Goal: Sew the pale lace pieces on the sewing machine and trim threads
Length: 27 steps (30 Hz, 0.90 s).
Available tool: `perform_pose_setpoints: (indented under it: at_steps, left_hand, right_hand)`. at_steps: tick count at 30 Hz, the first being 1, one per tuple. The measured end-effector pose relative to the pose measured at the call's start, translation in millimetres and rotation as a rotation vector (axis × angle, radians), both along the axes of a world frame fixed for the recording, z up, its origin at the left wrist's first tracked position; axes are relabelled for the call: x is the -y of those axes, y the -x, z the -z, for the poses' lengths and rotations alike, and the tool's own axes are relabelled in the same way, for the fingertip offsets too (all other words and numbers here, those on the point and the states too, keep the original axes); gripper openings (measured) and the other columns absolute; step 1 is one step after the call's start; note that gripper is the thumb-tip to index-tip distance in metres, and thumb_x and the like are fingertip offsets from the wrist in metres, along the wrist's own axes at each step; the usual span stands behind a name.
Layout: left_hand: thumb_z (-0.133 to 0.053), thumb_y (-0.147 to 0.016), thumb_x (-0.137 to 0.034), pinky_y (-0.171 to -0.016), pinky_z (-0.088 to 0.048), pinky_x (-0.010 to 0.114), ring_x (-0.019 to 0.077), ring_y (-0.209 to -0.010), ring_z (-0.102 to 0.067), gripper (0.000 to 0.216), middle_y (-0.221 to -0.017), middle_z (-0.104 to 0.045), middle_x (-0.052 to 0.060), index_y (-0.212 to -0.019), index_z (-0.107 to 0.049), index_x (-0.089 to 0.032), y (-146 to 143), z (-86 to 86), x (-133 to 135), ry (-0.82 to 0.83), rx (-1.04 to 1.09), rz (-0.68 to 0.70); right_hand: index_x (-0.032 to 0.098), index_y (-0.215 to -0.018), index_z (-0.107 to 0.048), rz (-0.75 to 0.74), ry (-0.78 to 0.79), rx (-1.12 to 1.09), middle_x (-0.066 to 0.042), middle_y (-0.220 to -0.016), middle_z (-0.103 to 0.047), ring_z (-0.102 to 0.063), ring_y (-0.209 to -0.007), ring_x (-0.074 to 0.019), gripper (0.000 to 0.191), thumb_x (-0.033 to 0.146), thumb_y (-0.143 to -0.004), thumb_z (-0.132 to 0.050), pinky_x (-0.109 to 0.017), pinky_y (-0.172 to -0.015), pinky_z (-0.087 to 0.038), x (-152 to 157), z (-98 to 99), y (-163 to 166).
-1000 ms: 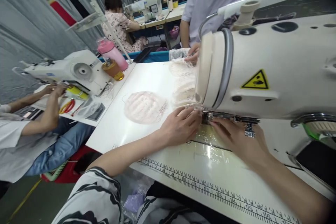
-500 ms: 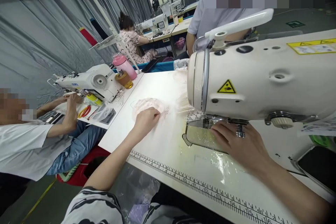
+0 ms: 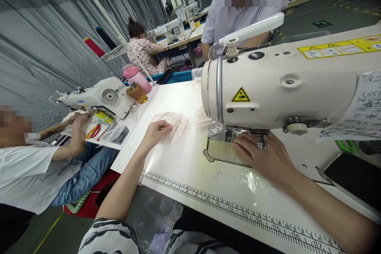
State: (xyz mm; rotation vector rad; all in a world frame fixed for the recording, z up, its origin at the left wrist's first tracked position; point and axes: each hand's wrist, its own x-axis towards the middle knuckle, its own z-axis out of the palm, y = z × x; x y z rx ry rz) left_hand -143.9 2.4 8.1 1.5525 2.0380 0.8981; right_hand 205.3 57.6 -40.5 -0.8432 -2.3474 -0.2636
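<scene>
My left hand (image 3: 157, 135) is closed in a pinch at the left part of some pale pink fabric pieces (image 3: 180, 126), lying on the white table with loose threads around them. Under the head of the white sewing machine (image 3: 253, 91) is my right hand (image 3: 264, 152). Its fingers are bent together beside the presser foot area, and machine parts hide some of them. What they hold, if anything, cannot be made out. A strip of pale lace (image 3: 216, 130) lies just left of the needle area, joining cream fabric (image 3: 202, 113) behind the machine head.
A printed ruler (image 3: 238, 209) runs along the table's front edge. A dark phone-like screen (image 3: 354, 178) lies at right. On the left stand a pink bottle (image 3: 137, 78), a cup of amber liquid (image 3: 137, 93) and another sewing machine (image 3: 98, 95), where a person works. Other people sit beyond.
My left hand has shifted left over the pink fabric pieces, uncovering more of them on its right. My right hand stays beside the presser foot. The camera view has turned slightly right.
</scene>
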Motion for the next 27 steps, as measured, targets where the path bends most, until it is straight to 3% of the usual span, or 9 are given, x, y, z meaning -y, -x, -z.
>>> perform_pose_setpoints:
  at_steps: [5,10,12,17,23,27]
  left_hand:
    - [-0.063,-0.079,-0.052,-0.072,-0.051,0.030,0.0185,-0.076,-0.065,0.035,-0.079,-0.070,0.006,-0.079,-0.066,-0.017,8.0,-5.7,1.4,-0.021,0.001,0.002]
    - [-0.062,-0.081,-0.035,-0.076,-0.048,0.030,0.0177,-0.082,-0.063,0.018,-0.091,-0.070,0.005,-0.087,-0.068,-0.020,-21.1,-1.1,7.6,-0.044,-0.187,0.058]
    - [-0.059,-0.082,-0.028,-0.073,-0.045,0.029,0.0178,-0.081,-0.061,0.013,-0.091,-0.068,0.004,-0.083,-0.068,-0.020,-34.9,1.9,9.1,-0.042,-0.272,0.079]
    - [-0.052,-0.084,-0.021,-0.068,-0.042,0.029,0.0178,-0.075,-0.058,0.018,-0.085,-0.066,0.005,-0.074,-0.066,-0.019,-47.0,2.4,8.5,-0.047,-0.362,0.057]
    - [-0.059,-0.077,-0.021,-0.071,-0.045,0.029,0.0159,-0.072,-0.058,0.010,-0.080,-0.066,0.002,-0.070,-0.066,-0.020,-43.4,3.8,7.3,-0.097,-0.196,-0.011]
    - [-0.065,-0.070,-0.026,-0.069,-0.048,0.027,0.0159,-0.072,-0.061,0.008,-0.077,-0.067,0.002,-0.073,-0.066,-0.019,-12.3,7.2,0.9,-0.183,0.064,-0.191]
  right_hand:
    - [0.021,-0.080,-0.062,0.025,-0.026,0.039,0.000,-0.070,-0.062,-0.041,-0.053,-0.0121,0.026,0.024,-0.098,-0.043,-0.032,-0.062,-0.025,0.7,0.3,0.8]
    - [0.022,-0.086,-0.064,-0.015,0.002,0.005,-0.001,-0.078,-0.066,-0.045,-0.056,-0.0121,0.024,0.026,-0.097,-0.044,-0.032,-0.067,-0.029,-0.5,5.0,0.7]
    - [0.023,-0.087,-0.065,-0.023,0.005,0.015,-0.001,-0.081,-0.067,-0.046,-0.057,-0.0122,0.024,0.026,-0.097,-0.043,-0.032,-0.068,-0.030,-1.0,5.7,0.0]
    - [0.024,-0.086,-0.065,-0.005,0.010,0.001,-0.001,-0.082,-0.068,-0.047,-0.056,-0.0128,0.024,0.027,-0.097,-0.044,-0.033,-0.072,-0.032,-1.2,4.2,-0.7]
    - [0.026,-0.089,-0.067,-0.014,0.081,-0.029,-0.001,-0.083,-0.068,-0.052,-0.059,-0.0139,0.027,0.028,-0.097,-0.041,-0.034,-0.075,-0.033,0.0,3.2,0.1]
    - [0.025,-0.085,-0.066,0.003,0.025,0.005,0.000,-0.081,-0.068,-0.049,-0.056,-0.0129,0.025,0.026,-0.096,-0.044,-0.033,-0.072,-0.033,0.5,2.1,0.3]
